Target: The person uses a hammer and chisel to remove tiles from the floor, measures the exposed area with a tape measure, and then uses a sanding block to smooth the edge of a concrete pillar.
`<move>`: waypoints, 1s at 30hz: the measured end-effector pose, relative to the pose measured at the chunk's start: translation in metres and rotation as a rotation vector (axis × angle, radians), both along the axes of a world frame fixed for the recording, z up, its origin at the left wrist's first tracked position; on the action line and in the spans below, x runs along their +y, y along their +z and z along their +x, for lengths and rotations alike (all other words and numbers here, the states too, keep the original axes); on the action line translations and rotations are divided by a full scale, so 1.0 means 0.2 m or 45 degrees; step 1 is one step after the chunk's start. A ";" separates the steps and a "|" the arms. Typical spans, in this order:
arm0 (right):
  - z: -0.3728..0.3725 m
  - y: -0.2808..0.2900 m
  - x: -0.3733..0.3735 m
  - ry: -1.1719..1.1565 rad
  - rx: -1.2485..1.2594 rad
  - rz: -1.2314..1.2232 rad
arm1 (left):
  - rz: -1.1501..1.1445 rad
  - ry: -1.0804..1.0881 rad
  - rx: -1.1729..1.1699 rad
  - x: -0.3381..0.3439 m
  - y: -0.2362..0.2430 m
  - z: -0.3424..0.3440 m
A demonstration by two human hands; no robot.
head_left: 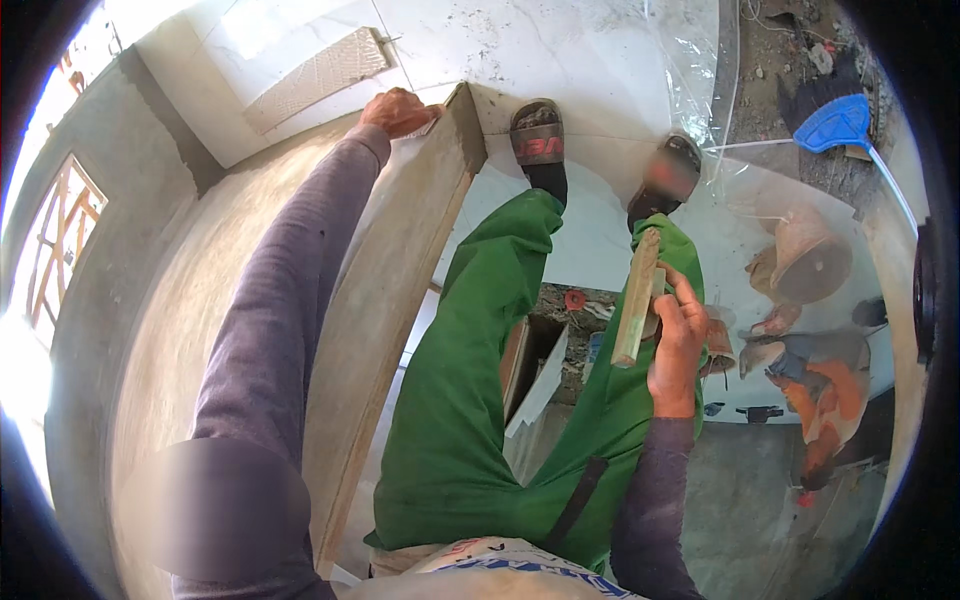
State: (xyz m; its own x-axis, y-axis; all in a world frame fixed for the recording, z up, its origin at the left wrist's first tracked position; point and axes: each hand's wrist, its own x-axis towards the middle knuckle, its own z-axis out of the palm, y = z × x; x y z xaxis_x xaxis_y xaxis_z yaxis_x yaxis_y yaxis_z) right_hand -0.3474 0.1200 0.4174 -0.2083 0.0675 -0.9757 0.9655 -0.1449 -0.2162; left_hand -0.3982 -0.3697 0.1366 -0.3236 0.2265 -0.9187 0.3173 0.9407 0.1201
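At the top edge of a plastered ledge (370, 350), my left hand (395, 114) is closed, fingertips on a small pale piece at the corner that I cannot make out clearly. A cream patterned tile strip (310, 85) lies just beyond it on white tiles (470, 40). In my right hand (675, 340) is a short wooden batten (635, 300), gripped over my green-trousered leg, with part of another piece behind it, under my fingers. My sandaled feet (538, 140) stand apart at the ledge's far end.
A blue plastic dustpan (830, 125) with a long handle rests by rubble (800, 55). Clear plastic sheet (710, 60) runs beside it. Lower right are buckets (805, 260) and a person in orange (820, 395). A grey wall (90, 250) with a window opening stands left.
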 end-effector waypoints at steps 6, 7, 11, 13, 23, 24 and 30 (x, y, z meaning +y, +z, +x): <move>-0.02 -0.01 -0.01 -0.029 0.003 0.114 | -0.063 0.575 -0.039 0.19 0.18 -0.15; -0.02 -0.01 -0.01 -0.021 0.015 0.089 | -0.064 0.555 -0.035 0.16 0.19 -0.15; -0.01 -0.02 -0.01 -0.006 0.024 0.049 | -0.039 0.421 -0.045 0.02 0.18 -0.11; -0.02 -0.02 -0.02 -0.004 0.011 0.039 | -0.027 0.361 -0.040 -0.02 0.13 -0.08; -0.02 -0.02 -0.01 0.046 0.014 0.072 | -0.240 0.325 -0.090 0.15 0.07 -0.22; -0.02 -0.03 -0.02 0.049 0.013 0.071 | -0.262 0.257 -0.124 0.16 0.06 -0.22; -0.05 0.00 -0.04 0.049 0.022 0.055 | -0.086 0.409 0.045 0.16 0.04 -0.14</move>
